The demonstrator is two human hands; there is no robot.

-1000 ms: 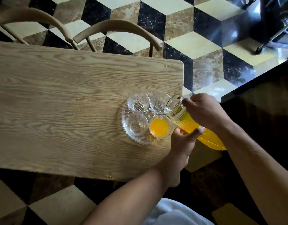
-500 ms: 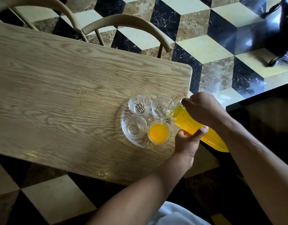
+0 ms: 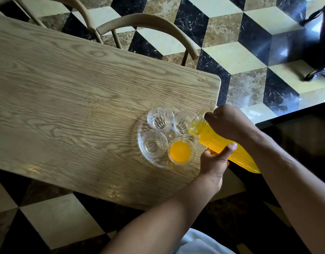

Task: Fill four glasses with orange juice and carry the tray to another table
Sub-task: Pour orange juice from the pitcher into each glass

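A round clear glass tray (image 3: pixel 142 143) sits near the right end of the wooden table (image 3: pixel 66 99) and carries several glasses. The near right glass (image 3: pixel 181 151) is full of orange juice. The near left glass (image 3: pixel 153 143), far left glass (image 3: pixel 160 117) and far right glass (image 3: pixel 183 122) look empty. A ribbed jug of orange juice (image 3: pixel 225 146) is tilted, its spout over the far right glass. My right hand (image 3: pixel 229 123) grips the jug near its top. My left hand (image 3: pixel 215 160) supports the jug's body from below.
Two curved wooden chair backs (image 3: pixel 148 22) stand behind the table's far edge. The floor is patterned in black, cream and brown tiles (image 3: pixel 249 57). A dark table or counter (image 3: pixel 295 136) lies to the right. A black object (image 3: pixel 322 43) stands at the top right.
The jug has tipped further, and juice now reaches its spout over the far right glass. The view has shifted, so the table sits more to the right and slanted.
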